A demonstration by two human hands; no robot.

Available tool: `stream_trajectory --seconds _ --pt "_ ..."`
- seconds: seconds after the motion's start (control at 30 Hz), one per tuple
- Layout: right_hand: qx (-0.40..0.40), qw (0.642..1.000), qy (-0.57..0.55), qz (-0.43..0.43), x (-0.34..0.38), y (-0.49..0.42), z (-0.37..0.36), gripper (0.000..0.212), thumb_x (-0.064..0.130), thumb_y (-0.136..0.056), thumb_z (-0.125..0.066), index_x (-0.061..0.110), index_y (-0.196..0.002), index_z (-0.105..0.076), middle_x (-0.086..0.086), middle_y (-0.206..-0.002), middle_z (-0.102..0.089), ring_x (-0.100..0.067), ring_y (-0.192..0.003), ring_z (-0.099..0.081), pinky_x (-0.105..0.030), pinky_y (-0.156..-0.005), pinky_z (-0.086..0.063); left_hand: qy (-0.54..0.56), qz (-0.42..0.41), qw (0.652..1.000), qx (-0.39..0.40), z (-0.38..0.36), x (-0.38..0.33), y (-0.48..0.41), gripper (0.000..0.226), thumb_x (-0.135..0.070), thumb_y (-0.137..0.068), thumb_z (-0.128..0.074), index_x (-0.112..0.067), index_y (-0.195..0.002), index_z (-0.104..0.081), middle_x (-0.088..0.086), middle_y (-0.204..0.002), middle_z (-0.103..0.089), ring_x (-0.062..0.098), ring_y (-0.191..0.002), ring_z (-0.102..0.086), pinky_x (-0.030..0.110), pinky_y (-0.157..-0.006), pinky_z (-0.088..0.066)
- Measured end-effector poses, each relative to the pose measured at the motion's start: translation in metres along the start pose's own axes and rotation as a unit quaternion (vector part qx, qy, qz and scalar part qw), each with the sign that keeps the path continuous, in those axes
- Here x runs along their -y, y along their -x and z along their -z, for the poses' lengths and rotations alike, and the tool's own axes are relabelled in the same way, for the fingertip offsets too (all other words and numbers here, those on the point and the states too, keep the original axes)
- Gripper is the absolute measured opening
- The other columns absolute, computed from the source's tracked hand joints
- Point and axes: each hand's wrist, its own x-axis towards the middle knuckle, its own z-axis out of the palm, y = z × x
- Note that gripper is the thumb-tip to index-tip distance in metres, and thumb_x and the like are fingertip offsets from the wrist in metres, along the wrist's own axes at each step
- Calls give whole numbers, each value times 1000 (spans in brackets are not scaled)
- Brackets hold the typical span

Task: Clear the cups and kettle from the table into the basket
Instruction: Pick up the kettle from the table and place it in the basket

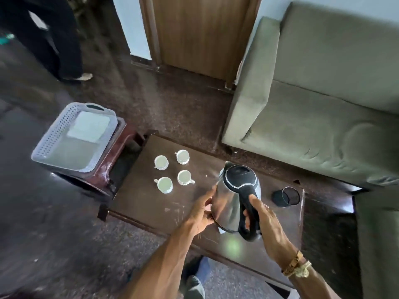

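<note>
Kettle [228,203] partly behind l hand [203,212]; sofa [323,104], bystander [54,39] cropped.

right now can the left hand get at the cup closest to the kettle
Probably, once freed: nothing stands between the left hand and that cup, but the hand is holding the kettle.
</note>
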Motion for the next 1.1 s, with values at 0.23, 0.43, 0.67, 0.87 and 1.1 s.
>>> stream_trajectory --seconds 0.23,0.43,0.67,0.87,1.1 --pt "5 1000 13 23 18 20 -35 62 72 -82 -51 15 -59 -60 -10 -60 -63 -19 -51 -55 -25 -49 -42 35 -24 999 9 22 -24 43 50 -55 -60 -86 -18 -93 -81 4 -100 -78 22 -87 -76 37 -66 -61" --pt "41 998 24 45 49 40 -85 62 73 -79 -50 16 -56 -60 -10 -58 -62 -21 -51 -54 -33 -57 -43 14 -75 997 -23 61 -55 84 77 -70 -47 -86 -21 -106 -78 -2 -105 -77 22 -110 -67 42 -89 -53" --pt "76 994 9 78 85 67 -160 60 70 -80 -49 16 -56 -60 -8 -58 -59 -20 -53 -52 -34 -62 -43 28 -113 992 -48 125 -97 138 94 -68 -44 -90 -20 -123 -69 3 -122 -72 27 -115 -64 49 -92 -55" --pt "90 993 3 80 104 74 -235 56 72 -76 -56 21 -55 -68 -8 -56 -62 -19 -50 -54 -30 -55 -44 28 -146 988 -44 188 -128 180 94 -72 -42 -87 -21 -119 -68 0 -107 -77 23 -104 -69 40 -74 -56" --pt "109 992 11 65 118 75 -321 63 78 -70 -58 17 -59 -70 -7 -60 -64 -21 -57 -57 -41 -68 -44 65 -163 983 -59 260 -162 216 108 -69 -29 -92 -18 -120 -65 5 -110 -75 28 -111 -62 43 -80 -53"
